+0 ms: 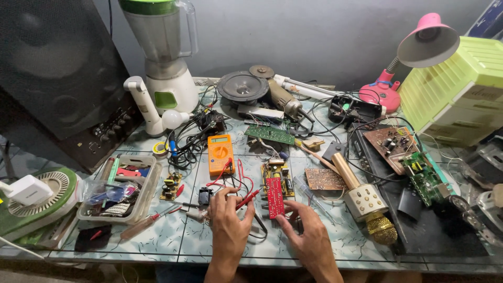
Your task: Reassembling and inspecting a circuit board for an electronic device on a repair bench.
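The red circuit board (274, 197) lies flat near the front middle of the tiled worktop (167, 238), its long side running away from the person, and overlaps the lower half of a yellow circuit board (279, 175) behind it. The right hand (309, 238) rests just in front of it, fingers spread and loosely open, the fingertips touching the board's near end without closing round it. The left hand (229, 222) sits just to the left, its grip pinched on a red test probe (247, 199) whose tip points toward the red board's left edge. Red and black leads loop back from there to the orange multimeter (220, 153), well behind the hands. A small bare strip of worktop shows to the left of the left hand and along the front edge; a red-handled screwdriver (149, 221) lies across part of it. On the right a gold microphone (367, 202) lies at a slant near the right hand, with a brown perforated board (325, 179) behind it. A clear tray of small parts (123, 188) crowds the left, and a blender (165, 52) stands at the back.
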